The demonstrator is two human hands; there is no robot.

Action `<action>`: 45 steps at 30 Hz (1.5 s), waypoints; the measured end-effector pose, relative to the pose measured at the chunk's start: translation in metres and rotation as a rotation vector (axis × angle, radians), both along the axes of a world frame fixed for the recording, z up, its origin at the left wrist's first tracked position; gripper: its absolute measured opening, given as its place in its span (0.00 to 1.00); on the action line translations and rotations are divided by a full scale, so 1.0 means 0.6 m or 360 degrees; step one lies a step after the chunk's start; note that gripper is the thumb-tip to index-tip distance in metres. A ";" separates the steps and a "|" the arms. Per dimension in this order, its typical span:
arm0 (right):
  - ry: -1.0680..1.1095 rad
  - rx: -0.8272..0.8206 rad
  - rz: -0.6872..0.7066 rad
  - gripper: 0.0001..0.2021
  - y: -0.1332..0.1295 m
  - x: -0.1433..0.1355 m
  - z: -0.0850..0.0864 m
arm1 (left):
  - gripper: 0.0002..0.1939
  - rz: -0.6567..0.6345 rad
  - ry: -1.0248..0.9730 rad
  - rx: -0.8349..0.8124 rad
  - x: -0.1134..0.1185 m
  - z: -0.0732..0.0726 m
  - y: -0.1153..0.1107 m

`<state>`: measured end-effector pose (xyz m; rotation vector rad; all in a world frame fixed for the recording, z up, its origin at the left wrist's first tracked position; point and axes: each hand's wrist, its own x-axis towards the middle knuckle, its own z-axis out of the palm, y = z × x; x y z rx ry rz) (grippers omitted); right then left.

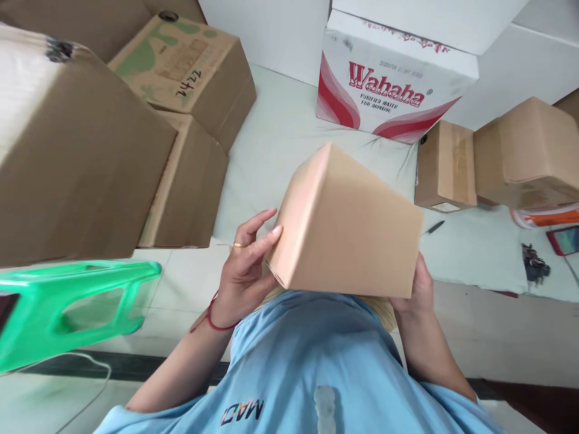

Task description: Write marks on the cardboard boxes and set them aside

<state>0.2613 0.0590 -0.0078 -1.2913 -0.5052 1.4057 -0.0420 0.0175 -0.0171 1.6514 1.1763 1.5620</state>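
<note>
Both hands are on a plain brown cardboard box (355, 232), held up right in front of the blue shirt, around the center of view. Left hand (248, 262) comes up from about 7 o'clock, forearm angled in, fingers a bit bent and spread against the box's left end, ring and red string bracelet showing. Right hand (418, 286) comes from about 4 o'clock and grips the lower right corner, fingers mostly tucked behind the cardboard, so can't really tell how they sit. So the box is sandwiched between them, at roughly 2 o'clock from the left hand and 10 o'clock from the right, tilted, over the near edge of the table (266, 144). The Wahaha carton (389, 84) sits at 1 o'clock, green stool (90, 307) down at 8.
</note>
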 end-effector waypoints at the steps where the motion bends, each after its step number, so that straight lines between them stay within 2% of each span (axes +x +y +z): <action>1: 0.0024 0.0012 -0.0028 0.18 0.002 0.001 -0.001 | 0.33 -0.0011 0.0048 0.0073 0.003 0.007 -0.001; 4: 0.0044 0.0082 -0.0171 0.15 0.007 0.002 -0.004 | 0.37 -0.0099 0.0164 0.0234 0.006 0.024 -0.006; 6: 0.0031 0.0120 -0.0295 0.13 0.010 0.003 -0.005 | 0.37 -0.0167 0.0230 0.0222 0.004 0.036 -0.008; 9: -0.0037 0.0187 -0.0326 0.15 0.011 0.005 -0.002 | 0.28 -0.0308 0.0154 -0.0012 -0.002 0.051 -0.012; 11: -0.0091 0.0244 -0.0234 0.17 0.008 0.008 -0.001 | 0.30 -0.0348 -0.0001 -0.0175 -0.006 0.052 -0.015; 14: -0.0139 0.0387 -0.0020 0.17 -0.003 0.013 0.002 | 0.35 -0.0201 -0.0100 -0.0372 -0.011 0.042 -0.016; 17: -0.0221 0.0608 0.0320 0.18 -0.014 0.019 0.012 | 0.25 -0.0070 -0.0163 -0.0661 -0.017 0.024 -0.011; 19: -0.0373 0.0763 0.0530 0.22 -0.020 0.019 0.029 | 0.20 -0.0062 -0.0331 -0.0792 -0.021 0.011 -0.007; 22: -0.0707 0.0991 0.0762 0.26 -0.027 0.010 0.060 | 0.22 -0.0037 -0.0678 -0.0864 -0.022 -0.010 -0.003; 25: -0.0939 0.1197 0.0896 0.27 -0.035 -0.010 0.075 | 0.23 0.0017 -0.1007 -0.0966 -0.017 -0.030 -0.004; 27: -0.0973 0.1255 0.0826 0.29 -0.041 -0.026 0.071 | 0.23 0.0047 -0.1150 -0.1024 -0.014 -0.042 -0.005; 29: -0.0937 0.1215 0.0686 0.34 -0.046 -0.040 0.061 | 0.22 0.0078 -0.1230 -0.1020 -0.014 -0.052 -0.004; 31: -0.0864 0.1075 0.0616 0.45 -0.048 -0.049 0.054 | 0.21 0.0088 -0.1261 -0.0983 -0.015 -0.059 -0.002; 33: -0.0707 0.0825 0.0712 0.54 -0.045 -0.048 0.051 | 0.20 0.0078 -0.1267 -0.0952 -0.017 -0.062 0.000; 34: -0.0583 0.0681 0.0793 0.55 -0.042 -0.045 0.051 | 0.21 0.0075 -0.1260 -0.0935 -0.019 -0.063 0.001; 36: -0.0319 0.0420 0.0942 0.53 -0.036 -0.033 0.049 | 0.23 0.0081 -0.1211 -0.0879 -0.022 -0.062 0.002; 39: -0.0082 0.0257 0.0998 0.49 -0.034 -0.010 0.037 | 0.24 0.0095 -0.1063 -0.0765 -0.024 -0.059 0.004; 42: 0.0003 0.0230 0.0891 0.40 -0.041 0.008 0.015 | 0.26 0.0133 -0.0912 -0.0694 -0.022 -0.058 0.009; 45: -0.0081 0.0255 0.0714 0.30 -0.048 0.018 -0.006 | 0.26 0.0196 -0.0802 -0.0654 -0.017 -0.057 0.017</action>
